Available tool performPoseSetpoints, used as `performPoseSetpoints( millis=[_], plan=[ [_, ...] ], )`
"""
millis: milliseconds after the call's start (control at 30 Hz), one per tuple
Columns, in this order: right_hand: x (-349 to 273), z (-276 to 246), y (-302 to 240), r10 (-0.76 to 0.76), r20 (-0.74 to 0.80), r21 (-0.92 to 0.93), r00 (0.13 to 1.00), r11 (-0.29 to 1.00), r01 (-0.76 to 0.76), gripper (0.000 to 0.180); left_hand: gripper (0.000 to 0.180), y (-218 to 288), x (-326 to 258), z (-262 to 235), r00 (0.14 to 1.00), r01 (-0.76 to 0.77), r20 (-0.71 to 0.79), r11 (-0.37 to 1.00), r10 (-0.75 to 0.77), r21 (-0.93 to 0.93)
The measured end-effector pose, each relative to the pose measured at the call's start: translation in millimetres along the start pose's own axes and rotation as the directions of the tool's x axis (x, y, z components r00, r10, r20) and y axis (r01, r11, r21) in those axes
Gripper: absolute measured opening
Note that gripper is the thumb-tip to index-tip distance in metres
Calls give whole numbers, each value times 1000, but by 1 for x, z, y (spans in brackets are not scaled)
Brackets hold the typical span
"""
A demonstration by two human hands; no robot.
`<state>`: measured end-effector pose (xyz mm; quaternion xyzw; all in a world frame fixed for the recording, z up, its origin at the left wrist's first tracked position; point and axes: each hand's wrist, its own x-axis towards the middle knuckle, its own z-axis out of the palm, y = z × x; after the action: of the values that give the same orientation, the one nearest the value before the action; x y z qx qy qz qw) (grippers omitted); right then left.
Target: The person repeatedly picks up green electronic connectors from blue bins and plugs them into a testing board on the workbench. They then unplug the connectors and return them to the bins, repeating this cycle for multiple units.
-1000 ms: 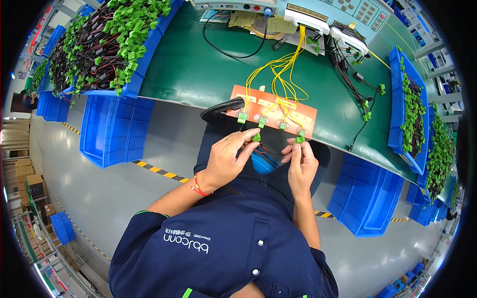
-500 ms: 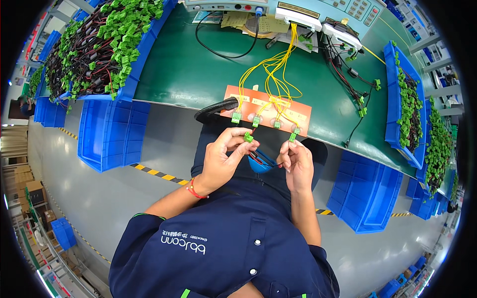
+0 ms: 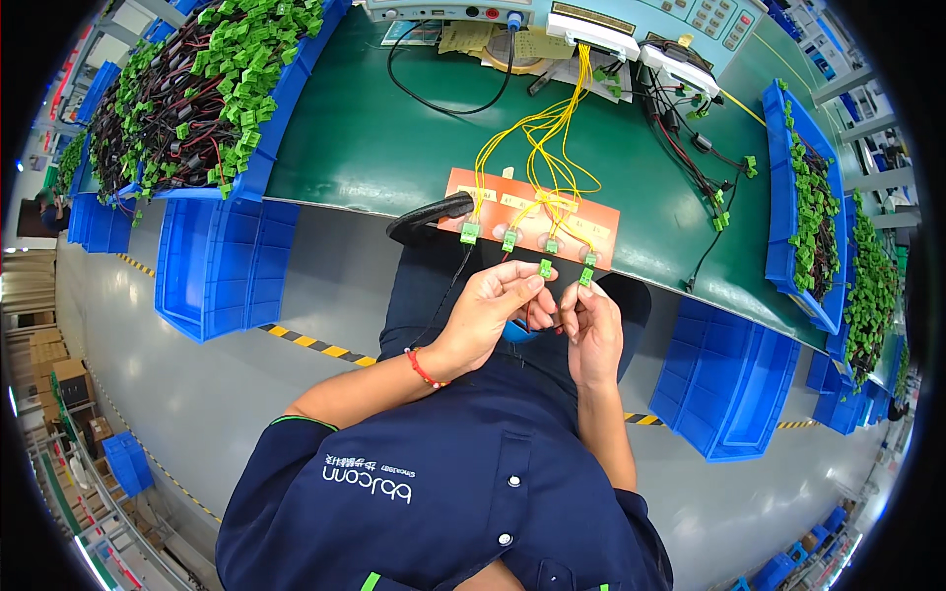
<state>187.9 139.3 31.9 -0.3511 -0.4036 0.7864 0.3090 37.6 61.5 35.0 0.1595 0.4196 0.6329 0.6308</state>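
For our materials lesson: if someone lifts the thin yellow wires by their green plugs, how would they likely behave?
The yellow wires probably flop; they already curve in loose loops. They look thin, so likely light. The small green plug at the left hand may slip from fingers.

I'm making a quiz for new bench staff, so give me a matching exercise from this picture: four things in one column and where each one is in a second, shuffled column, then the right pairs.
Things:
1. orange board
2. small green connector
3. red wristband
4. bin of green-ended cables

Places:
A. on the left hand's wrist
B. far left of the green bench
C. at the bench's near edge, yellow wires running to it
D. at the left hand's fingertips

Pairs: 1-C, 2-D, 3-A, 4-B
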Motion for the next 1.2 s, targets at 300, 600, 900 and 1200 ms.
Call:
performPoseSetpoints(
  millis=[300,600,900,1200],
  plan=[
    [-6,-4,3,-12,-14,12,1000,1000,12,30,24,-4,6,12,997,-37,-67,996,31,-84],
    [-4,-4,5,-9,-2,2,1000,1000,9,28,24,-7,3,13,996,-14,-85,998,9,-61],
    [-5,-3,7,-14,-7,-14,1000,1000,14,27,25,-3,8,16,996,26,-77,979,-43,-204],
    [8,-4,0,-29,10,22,1000,999,29,30,31,14,2,4,997,68,45,997,-66,-41]
  ],
)
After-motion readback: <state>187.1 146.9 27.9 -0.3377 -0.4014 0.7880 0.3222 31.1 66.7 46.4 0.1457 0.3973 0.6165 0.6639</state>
